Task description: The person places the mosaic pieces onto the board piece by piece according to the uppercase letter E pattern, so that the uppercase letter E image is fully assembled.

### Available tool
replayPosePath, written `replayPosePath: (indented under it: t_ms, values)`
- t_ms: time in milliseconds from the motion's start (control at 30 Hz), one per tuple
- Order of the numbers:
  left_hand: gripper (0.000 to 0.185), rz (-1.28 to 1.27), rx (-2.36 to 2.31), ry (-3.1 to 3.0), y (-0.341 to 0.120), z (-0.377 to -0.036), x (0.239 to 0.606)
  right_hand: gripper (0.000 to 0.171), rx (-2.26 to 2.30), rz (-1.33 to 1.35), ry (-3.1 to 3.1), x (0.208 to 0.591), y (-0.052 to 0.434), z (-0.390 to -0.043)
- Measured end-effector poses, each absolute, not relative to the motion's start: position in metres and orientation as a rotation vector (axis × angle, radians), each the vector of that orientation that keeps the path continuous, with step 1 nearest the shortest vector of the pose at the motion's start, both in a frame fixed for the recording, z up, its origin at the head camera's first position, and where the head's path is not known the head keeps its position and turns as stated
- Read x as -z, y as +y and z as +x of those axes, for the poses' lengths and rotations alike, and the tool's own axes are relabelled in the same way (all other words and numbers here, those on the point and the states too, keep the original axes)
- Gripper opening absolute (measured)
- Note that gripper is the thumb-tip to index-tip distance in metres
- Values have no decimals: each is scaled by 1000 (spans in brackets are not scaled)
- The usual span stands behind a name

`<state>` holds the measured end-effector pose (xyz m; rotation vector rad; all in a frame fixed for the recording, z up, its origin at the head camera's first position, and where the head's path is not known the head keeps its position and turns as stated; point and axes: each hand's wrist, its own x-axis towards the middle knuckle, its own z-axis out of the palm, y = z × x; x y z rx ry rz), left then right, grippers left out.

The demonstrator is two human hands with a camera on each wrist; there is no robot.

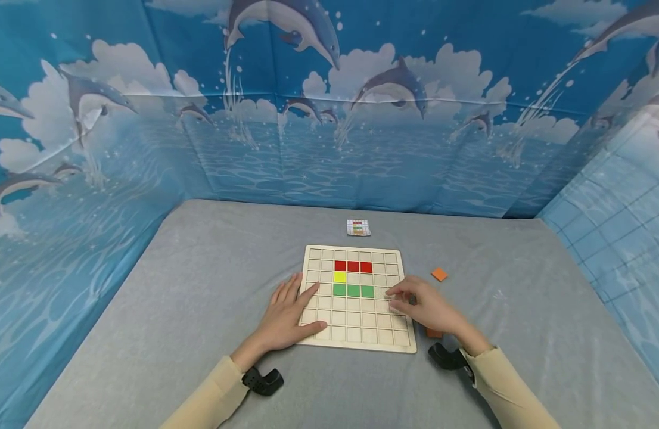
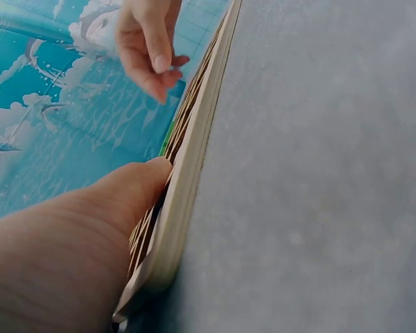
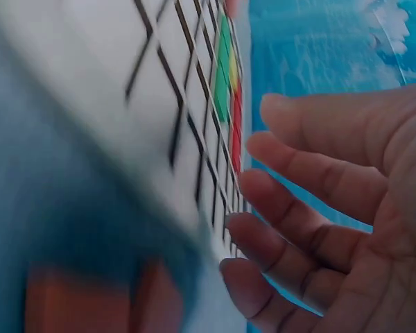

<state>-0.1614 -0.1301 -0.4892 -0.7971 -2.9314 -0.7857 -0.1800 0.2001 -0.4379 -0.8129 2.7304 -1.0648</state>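
Note:
A light wooden grid board [image 1: 361,336] lies on the grey cloth. In it sit a row of red squares [image 1: 353,266], one yellow square [image 1: 339,277] and a row of green squares [image 1: 353,291]. My left hand [image 1: 281,319] rests with spread fingers on the board's left side, its thumb over the lower left cells. Over the board's right edge hovers my right hand [image 1: 428,304]; the right wrist view shows its fingers [image 3: 298,187] loosely bent, thumb apart from them, nothing held. Orange squares [image 1: 434,333] lie partly hidden beneath that hand.
A single orange square [image 1: 439,274] lies right of the board. Behind the board is a small printed pattern card [image 1: 358,227]. A dolphin-print curtain [image 1: 308,161] hangs along the back and sides of the grey cloth surface [image 1: 211,250].

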Motion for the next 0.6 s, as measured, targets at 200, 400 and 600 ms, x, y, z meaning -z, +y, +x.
replayPosePath:
  t_ms: [200, 400, 600]
  values:
    - [81, -788, 781, -2937, -131, -160, 488, 23, 988, -726, 2764, 435, 236, -172]
    - [81, -796, 770, -2936, -131, -160, 489, 48, 908, -554, 2809, 436, 262, -166]
    - [81, -798, 756, -2934, -130, -162, 491, 42, 957, -459, 2752, 439, 273, -163]
